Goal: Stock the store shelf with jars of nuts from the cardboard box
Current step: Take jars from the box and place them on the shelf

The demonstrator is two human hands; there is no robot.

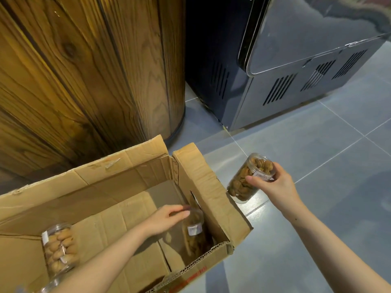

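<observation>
A: Starting big. The wooden plank wall (80,70) is filling the upper left, curving round to its foot on the grey tile floor (317,166). A dark cabinet (285,70) with vent slots is standing just beside it, upper right.

B: And the cardboard box (118,187)?

A: Sitting open on the floor at the foot of the planks, flaps splayed outward, mostly bare inside.

B: Jars?

A: Three that I can make out clearly. A pale-nut jar (60,248) is standing in the near left corner of the box. A dark-nut jar (195,231) is lying against the right wall inside, white label up. A third jar (250,176) is being held outside the box, over the tiles, tilted with its lid end uppermost.

B: Grips?

A: The right hand (275,185) is closing round that third jar near the lid, thumb across the label, fingers wrapping the far side. A firm hold.

B: The left hand (167,218)?

A: Reaching down into the box, fingers loosely extended, tips resting on the upper end of the dark-nut jar. Touching, not wrapping; no closed grasp.
</observation>
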